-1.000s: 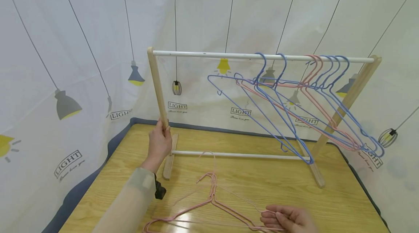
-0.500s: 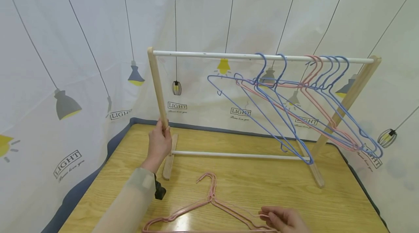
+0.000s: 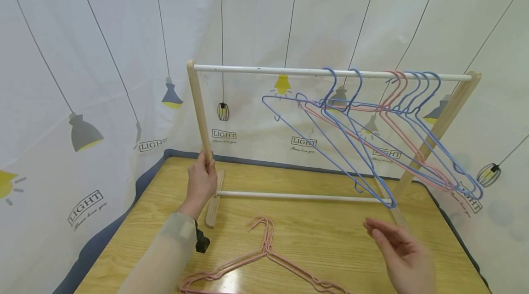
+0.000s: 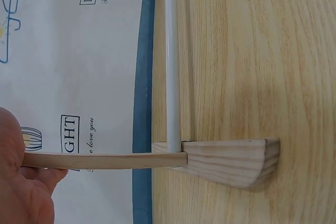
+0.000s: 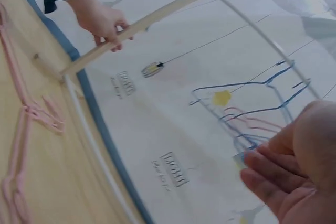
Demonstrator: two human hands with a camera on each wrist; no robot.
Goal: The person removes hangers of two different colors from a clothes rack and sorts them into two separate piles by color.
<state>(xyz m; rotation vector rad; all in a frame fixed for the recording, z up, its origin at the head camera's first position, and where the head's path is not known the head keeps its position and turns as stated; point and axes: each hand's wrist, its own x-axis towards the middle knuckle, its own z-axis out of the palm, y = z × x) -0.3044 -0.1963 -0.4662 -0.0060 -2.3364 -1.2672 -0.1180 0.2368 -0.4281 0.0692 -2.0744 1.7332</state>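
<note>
A clothes rack with a white top bar (image 3: 256, 70) stands across the middle of the head view, on a wood-grain desk (image 3: 314, 225). The left hand (image 3: 201, 181), left of the frame's centre, has its grip closed round the wooden left post (image 3: 198, 105), low down, just above the left foot (image 3: 215, 211). The left wrist view shows the same hold at its left edge, fingers bent behind the post.

The right hand (image 3: 402, 257) is in the lower right of the frame, in front of the right end of the rack. Its grip is slack and partly open — fingers gently bent, thumb apart from them — with nothing in it.

At the bottom centre lie pink hangers (image 3: 266, 251), at least two nearly stacked on the desk, hooks bending towards the left; their lower part runs past the bottom edge. The right hand is apart from them, off to their right.

On the right half of the top bar hang blue hangers (image 3: 348, 105) and pink ones: two blue hooks near the centre, then two pink and three blue close together by the right post (image 3: 446, 119). A white lower bar (image 3: 301, 196) joins the feet. Behind everything is a pale cloth (image 3: 256, 18) printed with hanging lamps and the word LIGHT.
</note>
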